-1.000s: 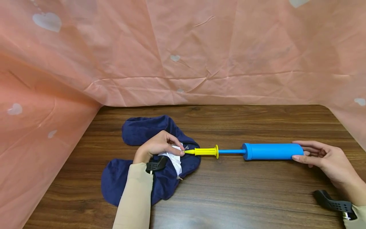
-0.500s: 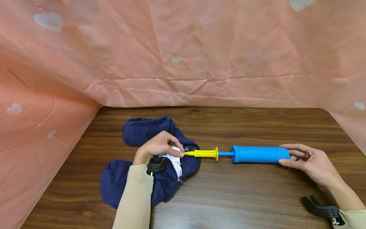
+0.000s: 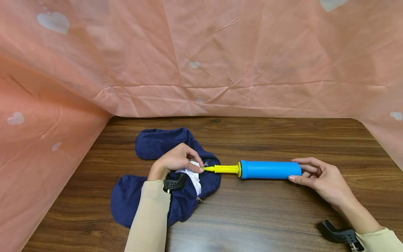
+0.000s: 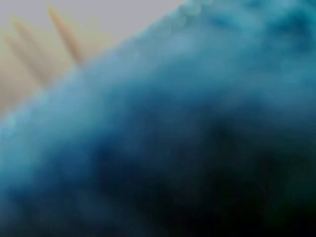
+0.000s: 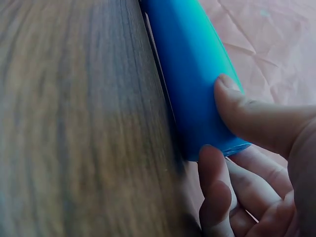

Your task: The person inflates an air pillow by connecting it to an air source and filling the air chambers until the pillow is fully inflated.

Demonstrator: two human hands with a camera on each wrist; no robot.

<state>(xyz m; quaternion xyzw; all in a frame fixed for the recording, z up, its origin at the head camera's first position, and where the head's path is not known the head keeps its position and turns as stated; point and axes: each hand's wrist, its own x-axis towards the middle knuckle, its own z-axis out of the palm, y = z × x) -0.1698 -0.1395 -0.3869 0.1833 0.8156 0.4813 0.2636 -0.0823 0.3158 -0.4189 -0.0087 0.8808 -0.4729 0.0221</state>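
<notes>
The left hand [image 3: 178, 161] pinches the tip of the yellow nozzle [image 3: 209, 168] beside the white material [image 3: 194, 179] in the navy cushion [image 3: 163, 141]; the right hand [image 3: 329, 182] grips the far end of the blue barrel [image 3: 271, 170] between thumb and fingers. From where I stand, the barrel abuts the yellow handle [image 3: 226, 169] above the wooden surface [image 3: 283, 213]. Pull straight along the axis and brace the tip; sideways load would likely unseat it. The right wrist view reveals a fingertip [image 5: 212, 159] at the barrel's end, hidden overhead; the left wrist view shows only blur.
</notes>
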